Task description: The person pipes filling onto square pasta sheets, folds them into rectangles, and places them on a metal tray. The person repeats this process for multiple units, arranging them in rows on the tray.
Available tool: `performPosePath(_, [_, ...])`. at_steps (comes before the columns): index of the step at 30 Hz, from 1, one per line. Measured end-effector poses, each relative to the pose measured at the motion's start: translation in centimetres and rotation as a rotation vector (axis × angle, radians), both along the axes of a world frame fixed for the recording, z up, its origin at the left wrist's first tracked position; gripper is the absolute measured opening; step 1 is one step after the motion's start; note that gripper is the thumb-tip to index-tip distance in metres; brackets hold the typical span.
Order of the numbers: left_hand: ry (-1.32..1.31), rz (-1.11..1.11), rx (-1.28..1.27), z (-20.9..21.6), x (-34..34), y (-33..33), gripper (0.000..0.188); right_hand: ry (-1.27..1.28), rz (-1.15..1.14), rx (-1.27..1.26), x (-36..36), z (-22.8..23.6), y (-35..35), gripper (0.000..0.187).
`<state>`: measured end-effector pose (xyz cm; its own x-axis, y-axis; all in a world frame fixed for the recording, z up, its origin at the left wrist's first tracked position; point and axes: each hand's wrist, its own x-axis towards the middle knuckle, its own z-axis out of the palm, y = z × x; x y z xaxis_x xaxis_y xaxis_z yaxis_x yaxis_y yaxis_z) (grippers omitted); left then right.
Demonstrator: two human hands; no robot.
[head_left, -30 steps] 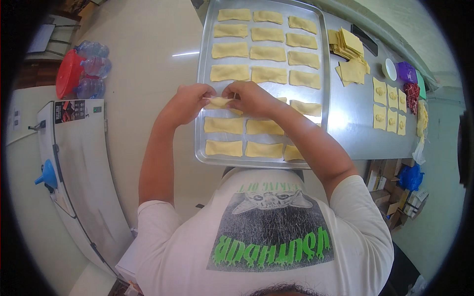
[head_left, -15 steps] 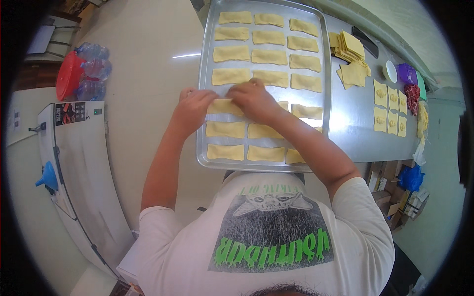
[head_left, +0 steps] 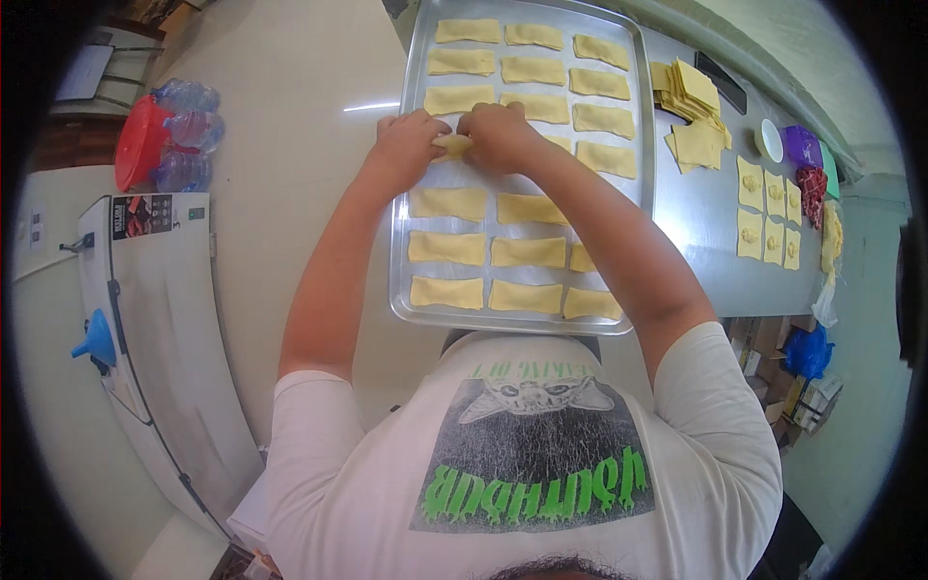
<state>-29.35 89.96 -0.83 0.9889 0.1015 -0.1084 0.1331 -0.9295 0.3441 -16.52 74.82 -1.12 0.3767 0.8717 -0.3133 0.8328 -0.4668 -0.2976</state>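
Observation:
A large metal baking tray (head_left: 641,232) holds rows of pale yellow folded dough rectangles, among them one at the near left (head_left: 447,292). My left hand (head_left: 406,147) grips the left end of a folded dough piece (head_left: 451,146) in the left column. At its other end, my right hand (head_left: 497,138) closes its fingers on the same piece. Only its middle shows between the hands, and it looks pinched or bent there. My right hand and forearm cover part of the middle column.
Right of the tray, the metal table (head_left: 681,232) bears stacked dough sheets (head_left: 694,92), several filled dough squares (head_left: 750,184), a white bowl (head_left: 768,141) and a dark flat object (head_left: 721,81). A white chest freezer (head_left: 159,319) and water bottles (head_left: 193,130) are at the left.
Both hands have moved away from my body, from one left-column dough piece to the piece in the row beyond. The former piece now lies flat on the tray.

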Motion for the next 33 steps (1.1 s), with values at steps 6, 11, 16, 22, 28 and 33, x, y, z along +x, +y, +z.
performPosePath(6, [0.210,0.224,-0.454,3.5,-0.6,0.5,0.023,0.384,-0.044,0.175,0.5,1.8,-1.2,0.033])
performPosePath(11, [0.129,0.115,-0.257,2.4,-1.2,0.8,0.031,0.342,-0.013,0.168,-0.1,0.2,-0.7,0.033])
performPosePath(16, [0.147,0.024,-0.092,1.7,-1.0,0.4,0.034,0.184,0.048,0.151,-0.5,-1.0,-1.4,0.032])
performPosePath(22, [-0.234,-0.123,0.191,-0.3,-2.0,0.8,0.039,-0.094,0.042,0.406,0.3,-1.3,-3.8,0.032])
performPosePath(28, [-0.244,-0.158,-0.153,-1.2,2.0,-4.6,0.035,-0.185,-0.050,0.025,2.2,1.0,-9.4,0.029])
performPosePath(33, [-0.124,-0.131,-0.119,-2.6,4.8,-7.5,0.033,-0.335,-0.055,0.291,2.1,-2.0,-11.0,0.022])
